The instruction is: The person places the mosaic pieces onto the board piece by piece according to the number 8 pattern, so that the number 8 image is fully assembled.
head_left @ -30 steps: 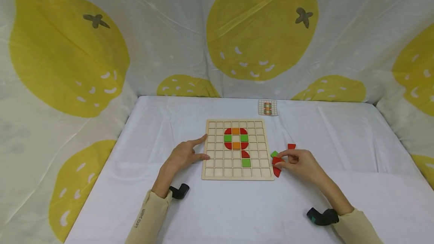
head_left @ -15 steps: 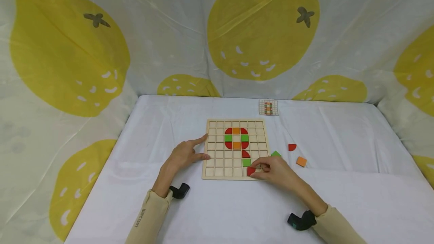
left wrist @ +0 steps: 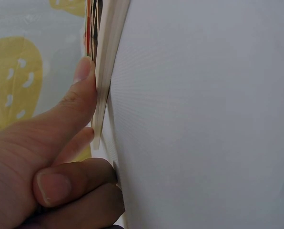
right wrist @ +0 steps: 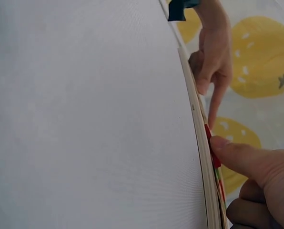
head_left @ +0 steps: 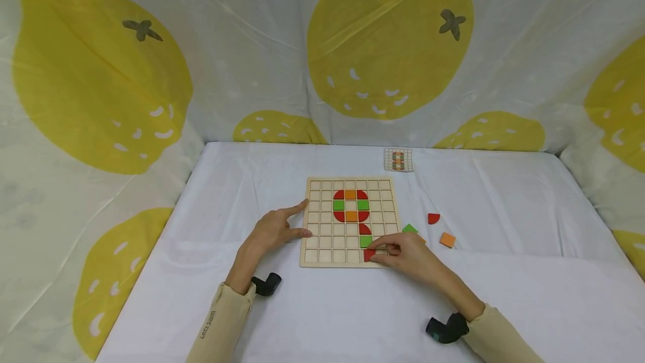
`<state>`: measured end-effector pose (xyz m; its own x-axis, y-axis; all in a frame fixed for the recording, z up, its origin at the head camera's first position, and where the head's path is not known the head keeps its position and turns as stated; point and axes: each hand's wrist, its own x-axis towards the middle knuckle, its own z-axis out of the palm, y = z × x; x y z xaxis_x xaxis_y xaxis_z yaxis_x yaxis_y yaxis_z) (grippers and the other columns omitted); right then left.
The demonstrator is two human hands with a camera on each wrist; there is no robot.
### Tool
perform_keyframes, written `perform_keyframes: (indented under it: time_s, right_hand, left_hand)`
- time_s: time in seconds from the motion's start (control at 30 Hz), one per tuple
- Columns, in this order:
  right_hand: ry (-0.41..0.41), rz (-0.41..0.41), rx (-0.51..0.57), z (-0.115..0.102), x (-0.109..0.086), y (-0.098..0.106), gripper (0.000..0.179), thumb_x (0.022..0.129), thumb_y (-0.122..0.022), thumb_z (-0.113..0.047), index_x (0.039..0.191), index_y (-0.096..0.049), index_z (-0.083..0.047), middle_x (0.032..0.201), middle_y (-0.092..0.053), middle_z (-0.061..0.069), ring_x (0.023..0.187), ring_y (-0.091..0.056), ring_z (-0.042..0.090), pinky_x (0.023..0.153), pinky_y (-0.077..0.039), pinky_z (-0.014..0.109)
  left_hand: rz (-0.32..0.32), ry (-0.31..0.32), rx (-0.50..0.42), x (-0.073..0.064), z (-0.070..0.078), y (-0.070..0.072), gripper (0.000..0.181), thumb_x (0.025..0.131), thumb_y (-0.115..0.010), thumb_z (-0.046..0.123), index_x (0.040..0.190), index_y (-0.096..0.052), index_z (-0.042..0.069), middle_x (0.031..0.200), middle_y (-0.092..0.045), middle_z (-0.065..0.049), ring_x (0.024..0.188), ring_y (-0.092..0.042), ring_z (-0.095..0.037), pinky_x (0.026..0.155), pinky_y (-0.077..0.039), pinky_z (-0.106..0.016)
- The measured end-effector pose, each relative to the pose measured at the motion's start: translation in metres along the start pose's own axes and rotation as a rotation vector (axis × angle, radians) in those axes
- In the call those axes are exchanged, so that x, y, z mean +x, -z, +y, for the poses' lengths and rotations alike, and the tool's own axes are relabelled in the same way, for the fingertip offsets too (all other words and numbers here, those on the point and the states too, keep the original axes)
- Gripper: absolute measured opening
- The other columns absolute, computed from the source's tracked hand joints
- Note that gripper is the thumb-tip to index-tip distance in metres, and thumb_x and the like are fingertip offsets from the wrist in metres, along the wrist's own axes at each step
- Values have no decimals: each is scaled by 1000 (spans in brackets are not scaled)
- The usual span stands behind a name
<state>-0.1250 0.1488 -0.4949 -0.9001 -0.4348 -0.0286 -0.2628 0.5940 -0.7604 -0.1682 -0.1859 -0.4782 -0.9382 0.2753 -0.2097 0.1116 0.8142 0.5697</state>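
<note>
A square wooden grid board (head_left: 319, 242) lies on the white-covered table. My left hand (head_left: 272, 229) rests at its left edge, with thumb and index finger extended against the rim; the left wrist view shows the thumb (left wrist: 84, 71) on that edge. My right hand (head_left: 414, 255) pinches a red quarter-circle tile (head_left: 369, 255) in the front row, just below a green square tile (head_left: 365, 241). In the right wrist view the thumb presses along the red tile (right wrist: 212, 145). Above, red, orange and green tiles form a ring around one bare cell (head_left: 350, 205).
Right of the board lie a green tile (head_left: 410, 228), a red quarter-circle (head_left: 433, 218) and an orange square (head_left: 447, 240); another orange piece is partly hidden by the right hand. A small pattern card (head_left: 398, 159) lies behind the board.
My right hand has carried the red tile from the loose pieces leftward onto the board's front row, then shifted it slightly left. The left hand has stayed at the edge.
</note>
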Motion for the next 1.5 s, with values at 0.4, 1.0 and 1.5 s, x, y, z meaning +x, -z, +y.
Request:
perform_keyframes:
  time_s: [0.4,1.0,1.5]
  right_hand:
    - [-12,-16,19,-4,2,0,15,88,-84,-32,101,-81,-25,61,-33,-11,60,-33,1,56,-28,19]
    - [58,-14,-38,-5,4,-2,15,88,-84,-27,100,-79,-21,60,-31,-12,57,-30,0,56,-26,18]
    - [-46,1,60,-7,3,-9,19,85,-87,-28,103,-82,-24,60,-33,-10,60,-33,2,56,-26,19]
  left_hand:
    - [-2,-11,-6,0,2,1,86,87,-80,44,160,-40,22,53,-34,6,54,-32,-9,57,-31,-26]
    - [-5,16,6,2,2,0,87,86,-81,44,160,-40,24,55,-37,5,57,-35,-10,59,-33,-27]
    - [-12,18,-2,1,2,1,87,86,-81,44,160,-39,24,55,-35,5,57,-35,-10,58,-32,-27]
